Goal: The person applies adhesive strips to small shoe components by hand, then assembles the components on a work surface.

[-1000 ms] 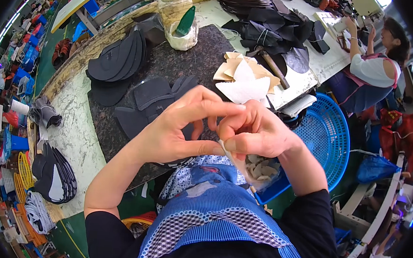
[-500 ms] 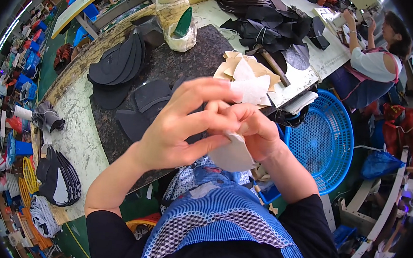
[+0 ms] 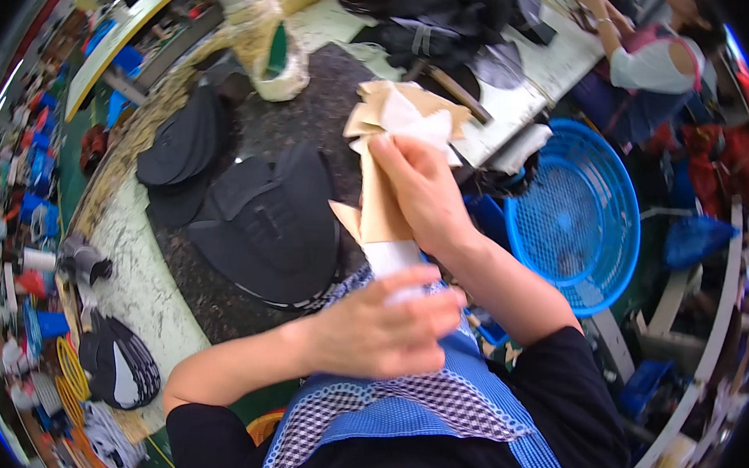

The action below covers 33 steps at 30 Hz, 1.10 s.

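My right hand (image 3: 422, 185) pinches a piece of folded tan paper (image 3: 383, 206) between thumb and fingers, in front of my chest. A white patch (image 3: 393, 255) shows at the paper's lower end; whether it is a separate piece I cannot tell. My left hand (image 3: 385, 323) is just below that patch, its fingers bent and smeared by motion, so its hold is unclear. Beyond my right hand is a pile of tan and white paper scraps (image 3: 410, 114). To the left, several black flat shaped pieces (image 3: 278, 226) lie on the dark speckled board (image 3: 334, 81).
Another black stack (image 3: 184, 140) lies farther left, near a whitish holder (image 3: 283, 82) with something green inside. A hammer (image 3: 456, 95) and black material (image 3: 426, 27) are at the back. A blue plastic basket (image 3: 626, 227) stands at right; a co-worker (image 3: 652, 67) sits beyond it.
My hands were together on a white piece; they are now apart. The left has dropped toward my body, and tan paper shows in the right. The whole view has shifted.
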### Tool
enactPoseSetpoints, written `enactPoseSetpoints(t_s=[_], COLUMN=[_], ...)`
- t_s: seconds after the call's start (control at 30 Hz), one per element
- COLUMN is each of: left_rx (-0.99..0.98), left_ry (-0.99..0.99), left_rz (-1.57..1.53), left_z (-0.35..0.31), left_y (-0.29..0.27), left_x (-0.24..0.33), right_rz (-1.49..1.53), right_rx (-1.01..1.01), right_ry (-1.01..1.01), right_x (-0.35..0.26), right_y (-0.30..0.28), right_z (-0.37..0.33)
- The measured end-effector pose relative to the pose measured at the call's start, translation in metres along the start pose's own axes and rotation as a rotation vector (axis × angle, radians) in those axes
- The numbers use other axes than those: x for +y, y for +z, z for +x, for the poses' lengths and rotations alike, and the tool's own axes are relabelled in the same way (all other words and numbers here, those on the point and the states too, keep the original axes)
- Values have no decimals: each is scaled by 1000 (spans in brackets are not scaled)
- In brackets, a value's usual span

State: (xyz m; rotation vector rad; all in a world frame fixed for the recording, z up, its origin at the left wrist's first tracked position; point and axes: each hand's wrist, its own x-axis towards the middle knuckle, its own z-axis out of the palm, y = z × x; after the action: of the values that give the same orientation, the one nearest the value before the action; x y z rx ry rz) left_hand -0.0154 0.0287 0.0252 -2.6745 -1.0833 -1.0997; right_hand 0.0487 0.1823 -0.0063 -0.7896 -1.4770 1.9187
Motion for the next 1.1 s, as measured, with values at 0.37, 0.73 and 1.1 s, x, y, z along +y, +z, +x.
enactPoseSetpoints(t_s=[0.37, 0.73, 1.1], left_rx=[1192, 857, 1160], left_ry=[-561, -587, -289], left_rz=[-1965, -1675, -1773], left_z=[-47, -61, -51], left_y=[-67, -64, -56], left_x=[-21, 6, 18], right_rz=[-1195, -365, -156], right_rx=[110, -815, -724], right_ry=[-585, 177, 384], right_x=[19, -54, -24], right_y=[-137, 20, 29], right_z=[-77, -54, -62])
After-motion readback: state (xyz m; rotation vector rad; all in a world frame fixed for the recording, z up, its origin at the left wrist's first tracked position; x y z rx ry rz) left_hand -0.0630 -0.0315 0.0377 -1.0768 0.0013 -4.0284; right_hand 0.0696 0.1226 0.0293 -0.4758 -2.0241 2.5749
